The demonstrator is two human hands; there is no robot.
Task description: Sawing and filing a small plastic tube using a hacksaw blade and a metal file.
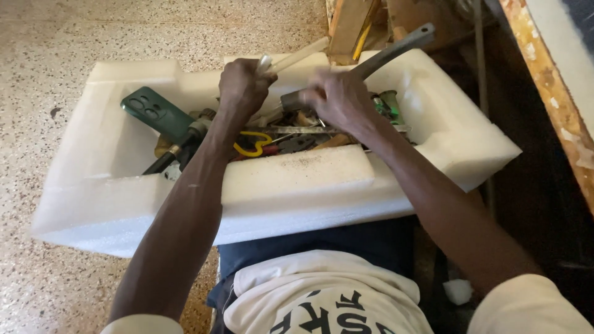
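White cloth over the lap sits closest, with both forearms reaching toward twelve o'clock into a white foam tray point(297, 185) full of tools. Left hand point(243, 86) is closed in a fist around a pale slim rod point(297, 57), whose long axis runs up toward one o'clock. Right hand point(337, 99), blurred, curls over the lower end of a grey metal bar point(390, 49) slanting toward two o'clock; its grip is unclear. At nine o'clock from the left hand, a green phone point(154, 111) leans on the tray wall. Yellow-handled pliers point(250, 145) lie beneath the wrists.
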